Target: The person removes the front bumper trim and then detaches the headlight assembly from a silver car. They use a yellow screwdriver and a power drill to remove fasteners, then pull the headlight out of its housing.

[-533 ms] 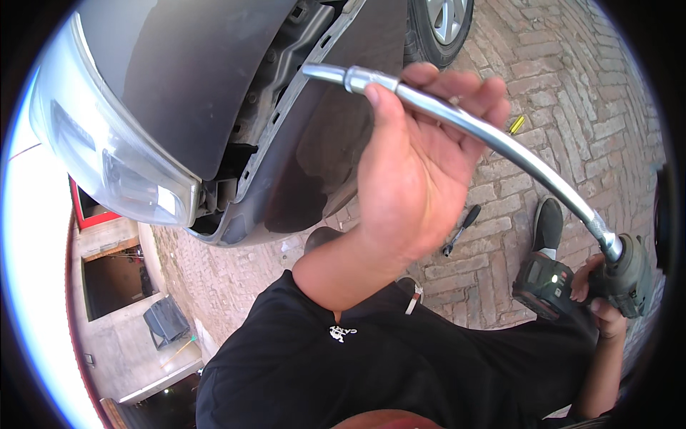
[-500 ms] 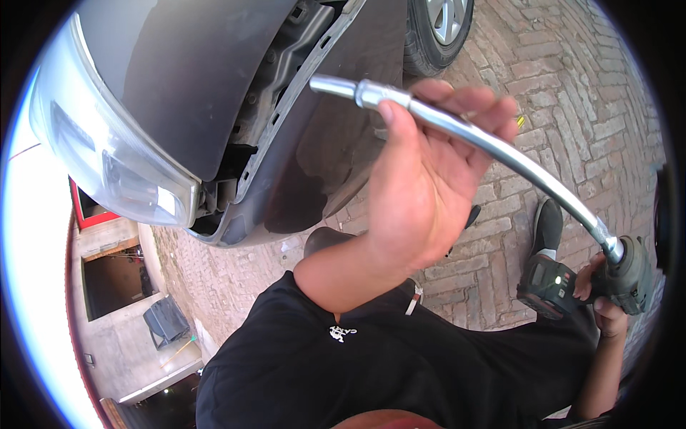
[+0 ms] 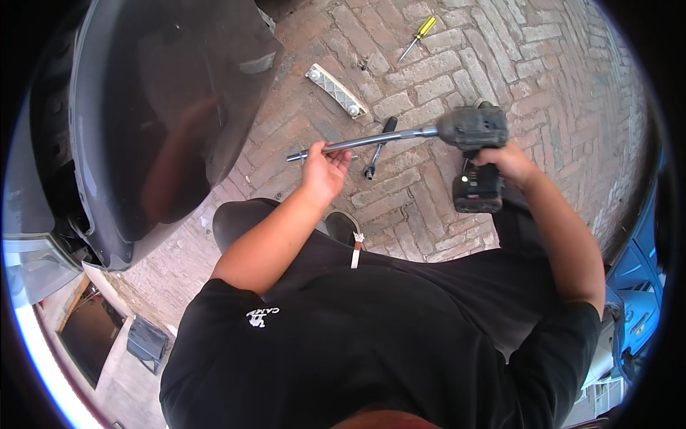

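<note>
- Left hand [image 3: 325,174]: fingers clamped on a long, silver, metal rod [image 3: 386,139], near its free tip.
- Right hand [image 3: 504,161]: fingers wrapped round the grip of a black, pistol-shaped cordless driver [image 3: 474,129], which holds the rod's other end.
- Right of the left fingers: a black-handled, steel ratchet [image 3: 390,125].
- Beyond them: an off-white, ribbed bracket [image 3: 335,91].

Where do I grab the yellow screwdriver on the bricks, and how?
Best take the yellow screwdriver by its handle, probably from above and the right: that thick end points up-right in the picture, the thin shaft down-left.
</note>
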A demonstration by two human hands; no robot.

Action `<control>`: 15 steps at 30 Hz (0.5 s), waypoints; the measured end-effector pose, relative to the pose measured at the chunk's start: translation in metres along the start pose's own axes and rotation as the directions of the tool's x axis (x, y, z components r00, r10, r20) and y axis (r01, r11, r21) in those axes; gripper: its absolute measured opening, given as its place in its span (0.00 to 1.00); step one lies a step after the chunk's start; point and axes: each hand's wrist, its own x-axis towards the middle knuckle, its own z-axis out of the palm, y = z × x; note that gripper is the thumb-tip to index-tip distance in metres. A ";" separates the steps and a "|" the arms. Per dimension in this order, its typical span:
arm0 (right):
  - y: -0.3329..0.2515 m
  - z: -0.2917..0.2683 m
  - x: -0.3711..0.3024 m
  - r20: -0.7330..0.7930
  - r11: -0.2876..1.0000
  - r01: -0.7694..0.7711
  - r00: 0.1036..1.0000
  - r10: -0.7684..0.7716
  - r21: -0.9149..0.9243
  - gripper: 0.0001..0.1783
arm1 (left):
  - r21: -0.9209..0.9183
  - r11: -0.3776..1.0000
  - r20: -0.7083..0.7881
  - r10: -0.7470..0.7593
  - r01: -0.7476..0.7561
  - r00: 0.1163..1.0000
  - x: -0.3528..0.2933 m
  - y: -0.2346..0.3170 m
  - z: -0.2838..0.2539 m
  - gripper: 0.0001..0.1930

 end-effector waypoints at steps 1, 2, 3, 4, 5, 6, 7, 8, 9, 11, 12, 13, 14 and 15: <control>0.010 0.011 0.025 0.093 0.998 0.060 0.994 -0.062 0.029 0.19 | 0.029 1.000 -0.052 -0.008 0.010 0.999 0.027 0.001 -0.013 0.15; 0.025 0.022 0.048 0.060 1.000 0.027 0.998 -0.027 0.004 0.19 | 0.054 0.998 -0.137 -0.008 0.016 0.990 0.053 0.000 -0.026 0.16; 0.044 0.032 0.070 0.127 0.994 0.094 0.987 -0.100 0.047 0.19 | 0.087 0.996 -0.195 -0.010 0.027 0.981 0.078 -0.004 -0.040 0.17; 0.065 0.040 0.087 0.052 1.000 -0.014 0.999 0.013 0.023 0.17 | 0.119 0.992 -0.263 -0.001 0.033 0.965 0.100 -0.008 -0.056 0.18; 0.086 0.044 0.105 0.070 0.998 -0.026 0.997 0.023 0.048 0.16 | 0.159 0.987 -0.310 0.031 0.020 0.950 0.119 -0.013 -0.074 0.20; 0.109 0.045 0.118 0.067 0.995 -0.101 0.992 0.103 -0.023 0.13 | 0.174 0.981 -0.335 -0.022 0.085 0.942 0.134 -0.023 -0.093 0.22; 0.130 0.045 0.131 0.125 0.997 -0.053 0.990 0.060 -0.058 0.10 | 0.207 0.974 -0.368 -0.005 0.088 0.930 0.148 -0.029 -0.110 0.24; 0.153 0.054 0.142 0.133 1.000 0.002 0.991 -0.005 0.027 0.04 | 0.208 0.971 -0.399 -0.023 0.115 0.917 0.159 -0.038 -0.125 0.26; 0.172 0.058 0.151 0.080 0.990 -0.066 0.995 0.056 0.128 0.05 | 0.284 0.949 -0.441 0.006 0.133 0.897 0.170 -0.046 -0.137 0.24; 0.202 0.063 0.158 0.046 0.968 -0.190 0.982 0.185 0.166 0.12 | 0.302 0.939 -0.432 -0.019 0.165 0.902 0.184 -0.059 -0.155 0.23; 0.209 0.063 0.159 0.017 0.953 -0.259 0.966 0.260 0.155 0.19 | 0.273 0.938 -0.415 -0.086 0.215 0.906 0.190 -0.058 -0.161 0.23; 0.213 0.066 0.158 -0.009 0.956 -0.277 0.960 0.279 0.096 0.21 | 0.248 0.913 -0.414 -0.203 0.325 0.887 0.192 -0.058 -0.163 0.23; 0.210 0.066 0.157 -0.028 0.960 -0.280 0.960 0.280 -0.006 0.22 | 0.292 0.884 -0.403 -0.232 0.365 0.885 0.190 -0.056 -0.163 0.24; 0.203 0.067 0.152 -0.106 0.942 -0.317 0.946 0.306 -0.110 0.23 | 0.354 0.835 -0.415 -0.263 0.421 0.871 0.185 -0.048 -0.159 0.24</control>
